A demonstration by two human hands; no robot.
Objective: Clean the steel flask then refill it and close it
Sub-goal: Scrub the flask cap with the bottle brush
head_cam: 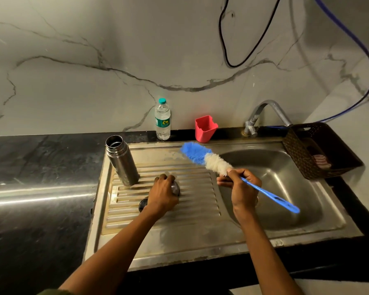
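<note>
Flask (122, 160) stood open left of our left grip (162, 195), which clasped its cap (175, 188); our right grip (240, 188) clamped the brush (207, 159), whose swing might topple it.

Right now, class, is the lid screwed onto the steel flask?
No: the steel flask stands upright on the draining board with its mouth open and uncovered.

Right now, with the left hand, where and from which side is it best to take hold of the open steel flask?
Probably the middle of the steel flask, round its plain wall below the threaded neck. It stands upright and open on the ribbed drainboard, so a side grip keeps the mouth free for the bottle brush. Come from its right, where the left hand already is.
</note>
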